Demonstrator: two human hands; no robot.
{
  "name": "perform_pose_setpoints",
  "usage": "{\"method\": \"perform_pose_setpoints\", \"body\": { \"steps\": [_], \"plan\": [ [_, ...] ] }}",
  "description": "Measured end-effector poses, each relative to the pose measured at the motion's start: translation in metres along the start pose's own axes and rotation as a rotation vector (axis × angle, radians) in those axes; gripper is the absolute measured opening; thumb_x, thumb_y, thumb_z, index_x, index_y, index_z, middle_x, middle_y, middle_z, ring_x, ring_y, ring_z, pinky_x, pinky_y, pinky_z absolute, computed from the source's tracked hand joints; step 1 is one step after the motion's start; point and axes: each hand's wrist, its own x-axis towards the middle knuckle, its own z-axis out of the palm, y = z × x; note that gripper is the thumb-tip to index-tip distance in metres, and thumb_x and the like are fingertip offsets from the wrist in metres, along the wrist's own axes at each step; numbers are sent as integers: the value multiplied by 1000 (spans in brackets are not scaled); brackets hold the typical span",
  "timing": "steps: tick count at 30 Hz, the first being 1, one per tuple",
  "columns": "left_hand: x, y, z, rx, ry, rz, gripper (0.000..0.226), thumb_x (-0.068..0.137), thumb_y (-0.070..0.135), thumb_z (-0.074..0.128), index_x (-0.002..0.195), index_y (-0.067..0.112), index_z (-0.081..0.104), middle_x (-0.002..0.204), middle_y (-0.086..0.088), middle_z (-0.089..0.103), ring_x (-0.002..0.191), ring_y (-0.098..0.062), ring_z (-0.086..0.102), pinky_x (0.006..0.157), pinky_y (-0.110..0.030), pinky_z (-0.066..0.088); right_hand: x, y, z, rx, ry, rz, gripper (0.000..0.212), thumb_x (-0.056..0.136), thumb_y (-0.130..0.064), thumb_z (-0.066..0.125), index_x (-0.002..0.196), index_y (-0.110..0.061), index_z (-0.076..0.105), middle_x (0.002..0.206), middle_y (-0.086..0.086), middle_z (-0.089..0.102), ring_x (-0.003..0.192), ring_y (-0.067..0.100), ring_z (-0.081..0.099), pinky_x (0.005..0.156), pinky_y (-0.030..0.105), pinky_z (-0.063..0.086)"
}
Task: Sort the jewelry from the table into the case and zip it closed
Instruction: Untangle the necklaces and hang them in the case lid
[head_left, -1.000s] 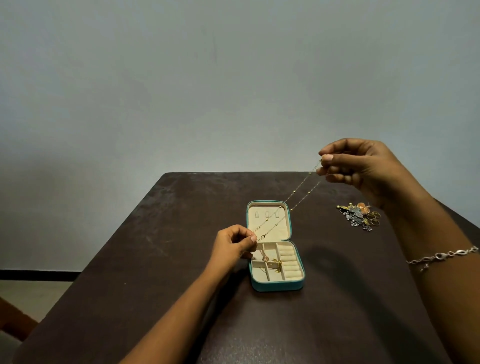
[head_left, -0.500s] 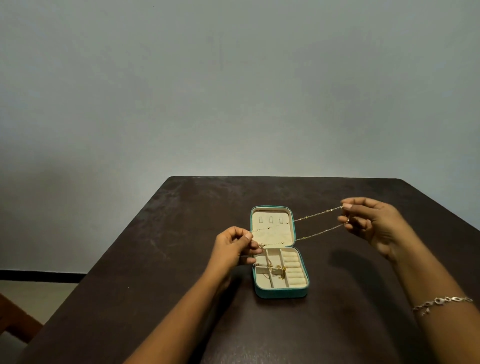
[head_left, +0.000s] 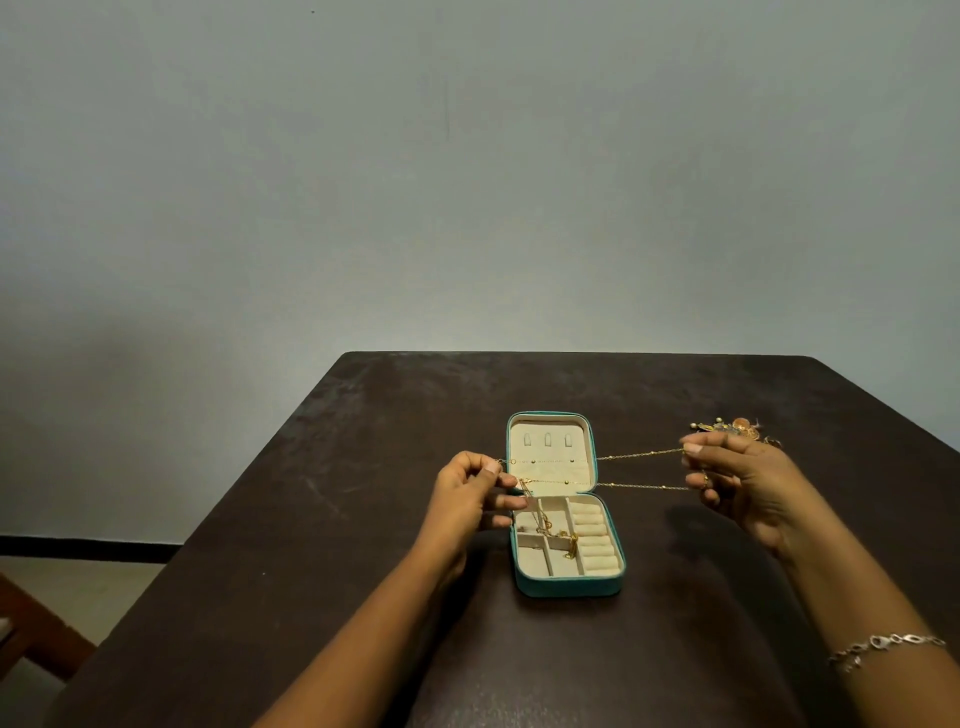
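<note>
While left hand (head_left: 465, 499) and right hand (head_left: 737, 483) pinch it, necklace (head_left: 639, 455) taut between them, over case (head_left: 569, 586).

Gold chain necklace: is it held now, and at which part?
Yes. The left hand pinches one end of the gold chain necklace, and the right hand pinches the other end.

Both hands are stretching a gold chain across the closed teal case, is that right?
Not quite. The head view shows the teal case lying open, its lid folded back flat. The left hand and right hand do stretch the gold chain across it.
</note>
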Motion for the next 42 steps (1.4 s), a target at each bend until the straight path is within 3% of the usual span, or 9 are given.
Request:
{"method": "perform_pose_setpoints", "body": {
  "steps": [7, 11, 16, 19, 24, 28, 33, 39, 42],
  "plan": [
    [1, 1, 3, -36, -25, -30, 14, 100, 14, 30, 96, 7, 41, 87, -12, 62, 59, -15, 68, 49, -24, 52, -7, 5, 1, -11, -22, 36, 8, 86, -1, 53, 83, -7, 58, 69, 7, 54, 39, 5, 53, 34, 12, 37],
    [0, 0, 4, -36, -23, -27, 16, 100, 15, 29, 91, 8, 40, 84, -10, 61, 53, -13, 65, 46, -23, 50, -7, 6, 1, -13, -13, 40, 9, 86, -1, 53, 82, -8, 58, 69, 7, 54, 38, 5, 53, 34, 12, 37],
    [0, 0, 3, -50, -19, -35, 17, 100, 17, 31, 95, 8, 44, 85, -10, 64, 52, -14, 64, 58, -29, 54, -6, 8, 0, -14, -19, 50, 8, 86, 0, 53, 83, -6, 58, 69, 8, 54, 37, 5, 53, 33, 13, 37],
    [0, 1, 2, -68, -3, -35, 17, 100, 16, 33, 95, 7, 46, 84, -11, 64, 49, -14, 59, 55, -26, 53, -7, 11, -1, -63, -29, 58, 11, 85, 1, 53, 82, -8, 58, 70, 8, 55, 38, 7, 54, 34, 13, 37],
    [-3, 0, 4, -50, 26, -37, 16, 99, 16, 38, 90, 8, 48, 82, -10, 59, 43, -12, 52, 46, -25, 52, -4, 17, -1, -251, -64, 23, 19, 87, 4, 50, 75, -10, 57, 70, 7, 56, 39, 8, 53, 35, 15, 35],
    [-5, -1, 4, 21, 47, -43, 15, 98, 15, 39, 91, 8, 50, 72, -5, 54, 38, -6, 48, 45, -23, 49, -5, 19, 5, -589, -148, -47, 31, 89, 7, 43, 69, -7, 62, 68, 14, 53, 45, 10, 47, 41, 17, 32],
    [-5, 1, 4, 6, 44, -42, 15, 98, 15, 39, 91, 8, 50, 66, -5, 53, 38, -7, 48, 45, -24, 48, -1, 22, 19, -924, -228, -120, 34, 89, 0, 49, 72, -24, 65, 57, 1, 52, 49, 10, 42, 43, 17, 33],
    [-3, 4, 3, -38, 54, -29, 15, 98, 16, 39, 89, 10, 50, 66, -6, 57, 41, -9, 49, 44, -23, 49, 1, 26, 38, -1045, -297, -143, 17, 89, -9, 55, 89, -21, 66, 79, -8, 57, 65, 2, 50, 54, 13, 36],
    [-4, 6, 4, -37, 49, -16, 15, 98, 17, 40, 91, 9, 50, 65, -5, 57, 41, -9, 49, 45, -23, 49, 2, 30, 46, -1050, -296, -154, 20, 86, -8, 58, 81, -26, 65, 84, -6, 60, 70, 4, 55, 60, 16, 44]
  ]
}}
